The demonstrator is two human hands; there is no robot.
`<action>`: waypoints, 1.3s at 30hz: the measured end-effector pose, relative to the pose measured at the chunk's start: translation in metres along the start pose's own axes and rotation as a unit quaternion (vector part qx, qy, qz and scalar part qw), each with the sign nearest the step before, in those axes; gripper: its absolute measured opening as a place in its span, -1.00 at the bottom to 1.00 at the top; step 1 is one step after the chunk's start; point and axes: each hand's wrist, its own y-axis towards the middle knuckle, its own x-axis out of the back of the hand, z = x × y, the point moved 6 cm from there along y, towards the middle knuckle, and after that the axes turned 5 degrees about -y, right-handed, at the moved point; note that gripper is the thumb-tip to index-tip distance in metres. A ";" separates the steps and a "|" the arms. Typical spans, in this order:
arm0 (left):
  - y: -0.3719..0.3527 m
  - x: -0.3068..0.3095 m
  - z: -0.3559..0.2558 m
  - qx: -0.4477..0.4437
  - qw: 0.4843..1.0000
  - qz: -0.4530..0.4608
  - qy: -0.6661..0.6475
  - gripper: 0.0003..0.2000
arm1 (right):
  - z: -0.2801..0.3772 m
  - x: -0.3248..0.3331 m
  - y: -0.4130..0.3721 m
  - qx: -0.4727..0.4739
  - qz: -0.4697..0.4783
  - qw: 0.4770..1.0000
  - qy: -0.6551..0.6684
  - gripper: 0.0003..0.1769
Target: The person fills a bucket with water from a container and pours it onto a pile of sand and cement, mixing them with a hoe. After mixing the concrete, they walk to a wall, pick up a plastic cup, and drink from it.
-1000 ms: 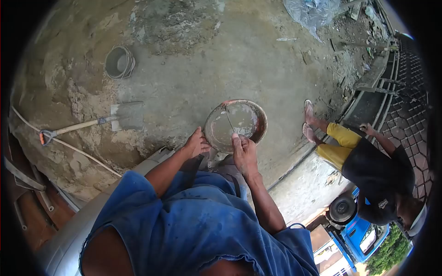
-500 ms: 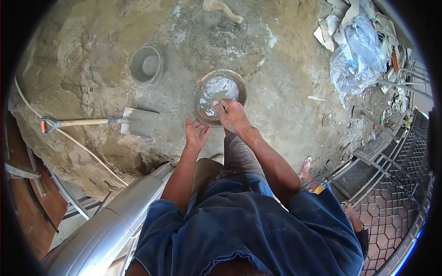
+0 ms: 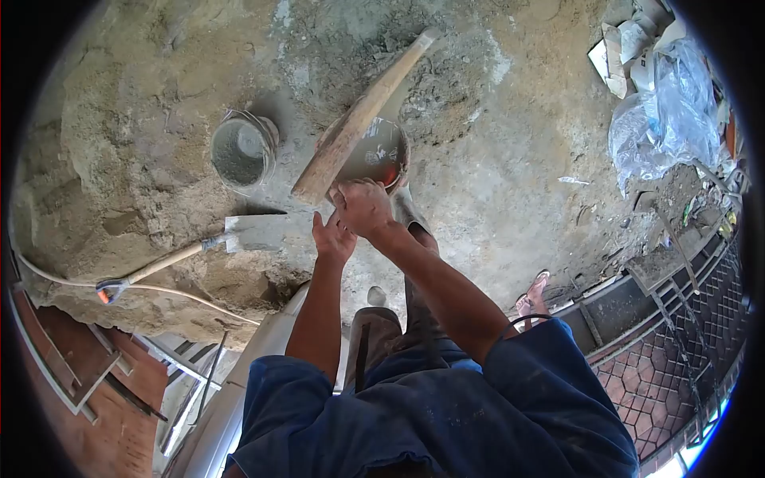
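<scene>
A wooden plank [image 3: 358, 119] slants across the wide bucket [image 3: 403, 142], hiding its left part. Cloudy grey water and a reddish patch show inside the bucket. My right hand [image 3: 363, 209] is closed at the bucket's near rim, close beside the plank's lower end; I cannot tell what is in its fingers. Just below and to the left, my left hand [image 3: 333, 239] is open with fingers spread and palm turned up. A smaller bucket [image 3: 243, 151] with a wire handle stands to the left. The flat shovel [image 3: 253, 233] lies by my left hand.
Clear plastic sheeting [image 3: 665, 111] and scraps lie at the upper right. Another person's foot [image 3: 535, 293] stands right of me. A hose [image 3: 203, 300] curves behind the shovel, near a metal pipe [image 3: 267, 338]. Wire mesh [image 3: 645, 382] borders the lower right.
The plank now crosses the bucket, where earlier a light-brown piece showed only at the top edge. My right hand has shifted left off the water to the near rim. The view has shifted.
</scene>
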 end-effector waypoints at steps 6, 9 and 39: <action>-0.010 -0.026 0.001 -0.071 0.995 -0.066 -0.006 -0.25 | 0.018 0.005 0.026 -0.022 0.096 0.994 -0.054 -0.77; -0.003 -0.040 -0.009 -0.098 0.987 -0.064 0.108 -0.26 | 0.010 0.003 0.047 -0.048 0.118 0.991 -0.042 -0.78; -0.116 -0.310 -0.068 0.170 0.743 0.256 0.594 -0.24 | -0.090 -0.137 -0.217 -0.542 -0.465 0.564 0.415 -0.57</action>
